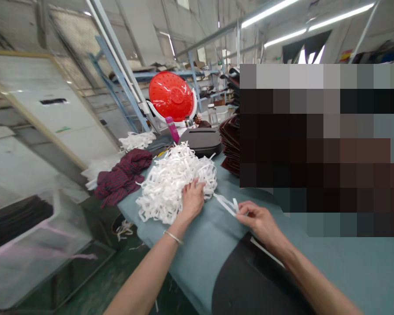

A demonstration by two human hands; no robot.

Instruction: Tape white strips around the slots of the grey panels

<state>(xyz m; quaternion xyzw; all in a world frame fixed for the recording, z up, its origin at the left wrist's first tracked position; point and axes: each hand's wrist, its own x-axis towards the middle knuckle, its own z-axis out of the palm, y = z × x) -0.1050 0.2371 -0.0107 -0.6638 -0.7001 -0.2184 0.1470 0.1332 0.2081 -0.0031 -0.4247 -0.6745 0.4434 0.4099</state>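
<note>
A big heap of white strips (174, 181) lies on the grey-blue table cloth (197, 245). My left hand (192, 199) rests on the heap's near edge, fingers curled down into the strips. My right hand (261, 221) pinches the end of one white strip (228, 204) that runs back toward the heap. A black rounded piece of material (249, 284) lies on the cloth under my right forearm, with a thin white strip along it.
A dark red striped cloth (123, 175) lies left of the heap. Behind it are a black case (202, 141), a pink bottle (172, 129), a red round fan (171, 96) and a stack of dark red pieces (230, 140). A blurred-out area covers the right.
</note>
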